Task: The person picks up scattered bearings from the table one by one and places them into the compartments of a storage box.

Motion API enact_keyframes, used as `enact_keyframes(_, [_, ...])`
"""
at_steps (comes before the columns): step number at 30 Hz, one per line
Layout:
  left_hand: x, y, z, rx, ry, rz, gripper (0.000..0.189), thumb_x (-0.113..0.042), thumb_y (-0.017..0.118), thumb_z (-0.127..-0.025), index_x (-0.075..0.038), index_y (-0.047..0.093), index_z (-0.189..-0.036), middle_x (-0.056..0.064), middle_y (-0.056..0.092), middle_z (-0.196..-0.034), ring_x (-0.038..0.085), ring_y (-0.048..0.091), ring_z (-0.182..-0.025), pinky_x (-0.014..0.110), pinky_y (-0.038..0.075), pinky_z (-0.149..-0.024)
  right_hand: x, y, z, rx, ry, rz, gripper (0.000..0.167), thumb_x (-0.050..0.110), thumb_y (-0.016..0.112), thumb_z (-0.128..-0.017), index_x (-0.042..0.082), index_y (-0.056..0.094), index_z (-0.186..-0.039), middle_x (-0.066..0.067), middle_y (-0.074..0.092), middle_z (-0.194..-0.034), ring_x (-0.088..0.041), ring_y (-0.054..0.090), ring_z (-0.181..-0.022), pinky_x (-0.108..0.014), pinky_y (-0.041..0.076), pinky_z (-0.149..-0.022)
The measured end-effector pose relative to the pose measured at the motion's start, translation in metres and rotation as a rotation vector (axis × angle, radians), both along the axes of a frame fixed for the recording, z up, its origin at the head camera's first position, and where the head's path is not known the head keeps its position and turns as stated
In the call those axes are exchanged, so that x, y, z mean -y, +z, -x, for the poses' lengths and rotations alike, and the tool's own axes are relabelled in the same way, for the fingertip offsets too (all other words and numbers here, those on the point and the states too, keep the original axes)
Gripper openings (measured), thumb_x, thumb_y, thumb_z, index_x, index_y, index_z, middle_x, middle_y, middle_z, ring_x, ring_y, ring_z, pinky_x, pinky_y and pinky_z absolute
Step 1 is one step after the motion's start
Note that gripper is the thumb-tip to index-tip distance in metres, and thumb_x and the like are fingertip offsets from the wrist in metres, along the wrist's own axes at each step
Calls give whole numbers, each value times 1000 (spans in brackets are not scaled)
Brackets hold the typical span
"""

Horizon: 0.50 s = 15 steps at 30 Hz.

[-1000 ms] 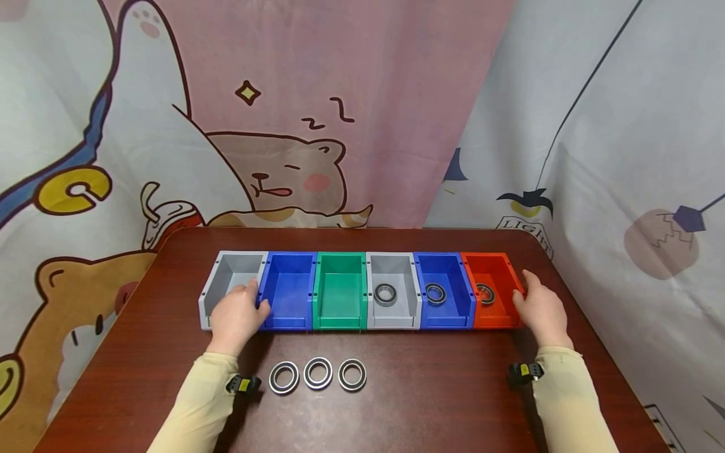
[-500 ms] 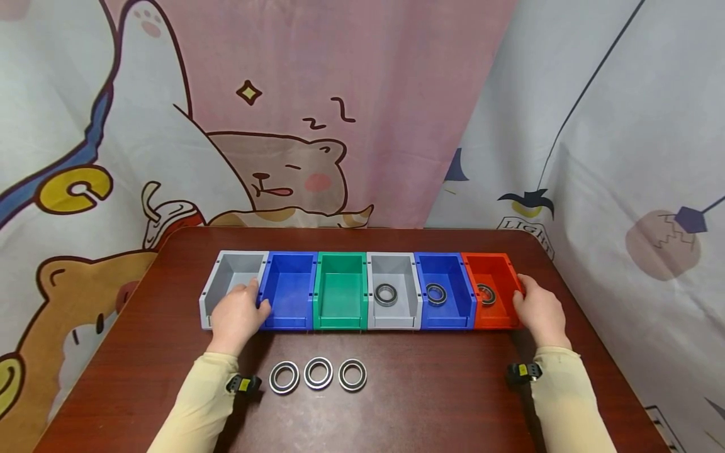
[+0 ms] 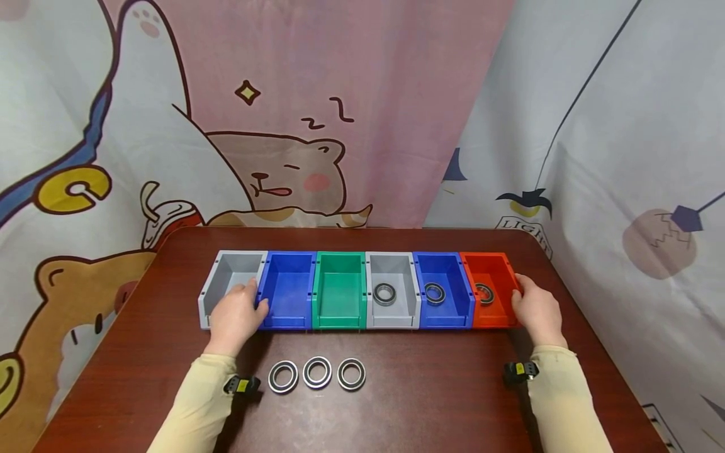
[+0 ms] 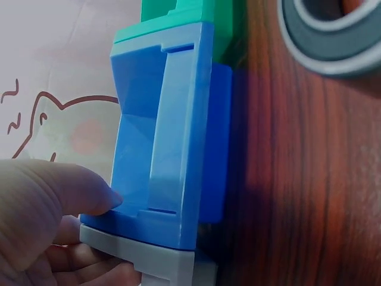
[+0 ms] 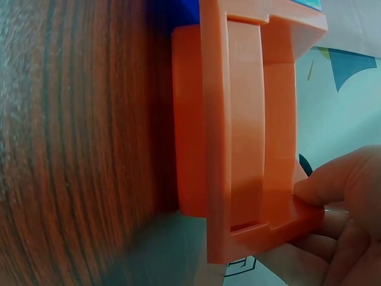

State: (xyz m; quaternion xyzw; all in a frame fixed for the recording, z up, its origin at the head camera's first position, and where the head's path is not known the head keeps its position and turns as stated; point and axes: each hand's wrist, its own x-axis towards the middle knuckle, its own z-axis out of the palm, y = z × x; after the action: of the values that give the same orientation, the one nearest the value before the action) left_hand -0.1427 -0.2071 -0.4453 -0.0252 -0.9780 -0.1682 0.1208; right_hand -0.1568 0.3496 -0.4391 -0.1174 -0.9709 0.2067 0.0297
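- Head view: six bins, side by side and touching, span the table (image 3: 430, 393). From the green bin (image 3: 341, 283), the left blue bin (image 3: 291, 277) and then the end grey bin (image 3: 243, 264) sit at nine o'clock; the inner grey bin (image 3: 391, 267), right blue bin (image 3: 438, 265) and red bin (image 3: 494, 270) follow at three o'clock.
- Left hand (image 3: 235, 318) pinches the adjoining walls of the end grey bin and left blue bin, thumb inside the blue one, fingers on the grey side.
- Right hand (image 3: 537, 311) pinches the red bin's three-o'clock wall, thumb inside, fingers outside.
- Inner grey bin, right blue bin and red bin each contain one bearing (image 3: 384, 303), lying toward the nine-o'clock wall.
- Three loose bearings (image 3: 317, 385) lie in a row on the table, between six and seven o'clock from the green bin; the left hand is at their ten o'clock.
- Patterned cloth (image 3: 391, 126) hangs beyond the table, at twelve o'clock.
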Motion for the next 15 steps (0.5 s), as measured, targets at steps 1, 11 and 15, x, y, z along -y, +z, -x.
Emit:
enact_keyframes(1, [1, 0, 0, -4, -5, -7, 50, -17, 70, -86, 13, 59, -124, 32, 63, -98, 45, 64, -81, 56, 52, -65, 0, 0, 0, 3, -1, 1, 50, 14, 48, -100, -7, 40, -144, -38, 53, -124, -43, 56, -85, -58, 48, -77])
enact_keyframes(11, [2, 5, -14, -34, -53, -56, 48, -15, 71, -85, 14, 59, -122, 31, 61, -100, 45, 63, -86, 58, 52, -72, 1, 1, 0, -7, 0, -8, 50, 14, 49, -99, -8, 40, -144, -39, 53, -124, -45, 57, -86, -59, 48, -78])
enact_keyframes(15, [0, 11, -23, -95, -94, -54, 49, -11, 73, -83, 13, 61, -123, 31, 61, -107, 45, 63, -93, 57, 51, -81, 2, 2, -1, -5, -2, -8, 51, 14, 49, -99, -8, 40, -144, -39, 52, -125, -45, 56, -86, -59, 48, -78])
